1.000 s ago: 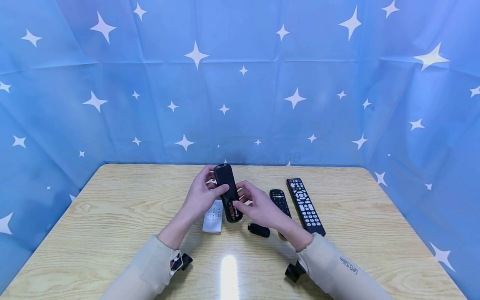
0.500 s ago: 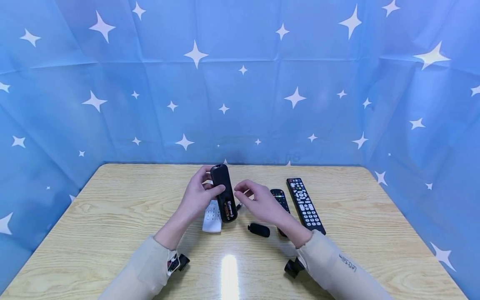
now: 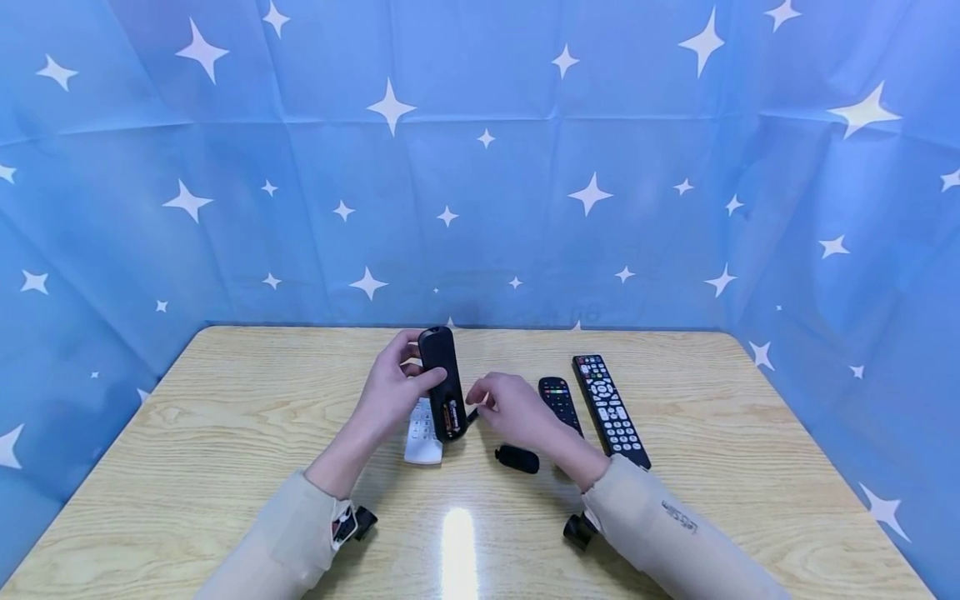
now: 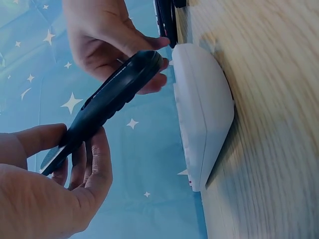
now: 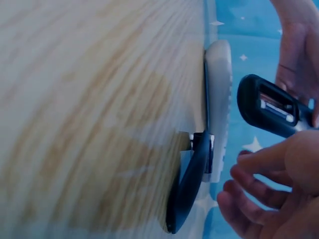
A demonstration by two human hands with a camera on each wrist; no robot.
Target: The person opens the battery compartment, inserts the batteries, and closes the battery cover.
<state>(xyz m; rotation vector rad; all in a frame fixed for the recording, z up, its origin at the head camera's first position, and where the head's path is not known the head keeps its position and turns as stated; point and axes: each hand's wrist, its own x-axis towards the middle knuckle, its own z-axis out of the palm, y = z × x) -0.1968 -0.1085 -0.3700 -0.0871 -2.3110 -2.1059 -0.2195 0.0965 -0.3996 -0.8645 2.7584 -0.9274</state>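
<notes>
My left hand grips a black remote control, back side up, with the thumb across its back. The battery compartment is uncovered, and a battery shows inside it. Just right of the remote is my right hand, its fingers loosely bent and nothing visible between them. Below these fingertips a small dark battery lies on the table. The black battery cover rests nearer to me, under the right wrist. Partly behind the held remote lies a white remote control.
Two more black remotes lie to the right: a shorter remote, partly hidden by the right forearm, and a longer remote. The wooden table ends at a blue star-patterned cloth.
The right thumb has come off the battery compartment, and the right hand now hovers just beside the remote. The left hand has shifted slightly left with the remote.
</notes>
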